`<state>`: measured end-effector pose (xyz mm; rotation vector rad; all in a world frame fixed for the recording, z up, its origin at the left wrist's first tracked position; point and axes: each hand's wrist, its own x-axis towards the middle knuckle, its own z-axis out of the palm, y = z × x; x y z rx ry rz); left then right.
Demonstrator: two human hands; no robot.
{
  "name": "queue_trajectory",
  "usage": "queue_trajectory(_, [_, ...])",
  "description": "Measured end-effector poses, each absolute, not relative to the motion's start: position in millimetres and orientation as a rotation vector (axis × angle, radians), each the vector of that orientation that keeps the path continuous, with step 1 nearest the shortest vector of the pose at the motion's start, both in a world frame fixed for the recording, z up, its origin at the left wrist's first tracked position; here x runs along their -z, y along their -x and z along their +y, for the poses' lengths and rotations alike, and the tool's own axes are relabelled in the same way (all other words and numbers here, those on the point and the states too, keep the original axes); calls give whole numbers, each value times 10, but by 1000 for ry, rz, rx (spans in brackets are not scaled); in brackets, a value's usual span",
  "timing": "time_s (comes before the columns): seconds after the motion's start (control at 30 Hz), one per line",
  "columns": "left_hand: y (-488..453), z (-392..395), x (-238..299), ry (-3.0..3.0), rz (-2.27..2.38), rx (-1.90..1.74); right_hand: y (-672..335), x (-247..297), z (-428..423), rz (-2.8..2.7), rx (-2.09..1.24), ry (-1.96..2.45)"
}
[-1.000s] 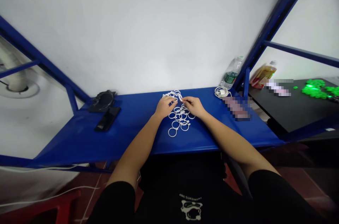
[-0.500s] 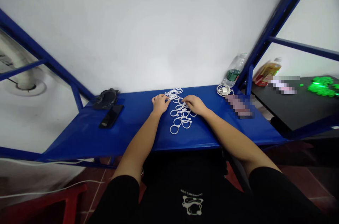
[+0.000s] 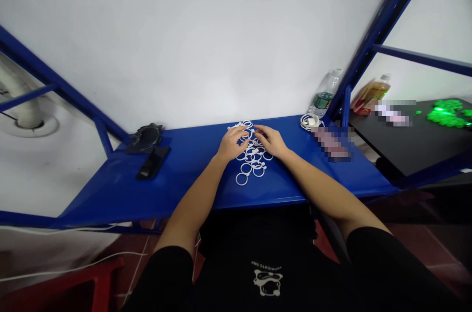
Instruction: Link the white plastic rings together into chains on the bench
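Note:
A loose pile of several white plastic rings (image 3: 251, 163) lies on the blue table (image 3: 177, 189) in front of me. My left hand (image 3: 231, 143) rests on the left side of the pile, fingers curled over the far rings. My right hand (image 3: 271, 140) sits on the right side, its fingers bent down onto the rings. Whether either hand pinches a ring is hidden by the fingers. One larger ring (image 3: 241, 179) lies nearest to me.
A black phone (image 3: 153, 162) and a dark pouch (image 3: 144, 137) lie at the left of the table. A coiled white cable (image 3: 309, 121) and a water bottle (image 3: 324, 95) stand at the back right. A black table (image 3: 413, 144) with green pieces (image 3: 448, 112) is further right.
My left hand has moved right onto the pile, closer to my right hand. The view has shifted slightly.

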<state>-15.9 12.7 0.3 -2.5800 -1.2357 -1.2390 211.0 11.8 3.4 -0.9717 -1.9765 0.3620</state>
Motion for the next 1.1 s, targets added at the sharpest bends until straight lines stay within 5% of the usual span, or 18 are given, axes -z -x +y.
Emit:
queue_trajectory(0.67, [25, 120, 53, 2658, -1073, 1417, -2038, -45, 55, -1916, -250, 902])
queue_trajectory(1.1, [466, 401, 240, 2373, -1956, 897, -2232, 19, 260, -1941, -149, 1098])
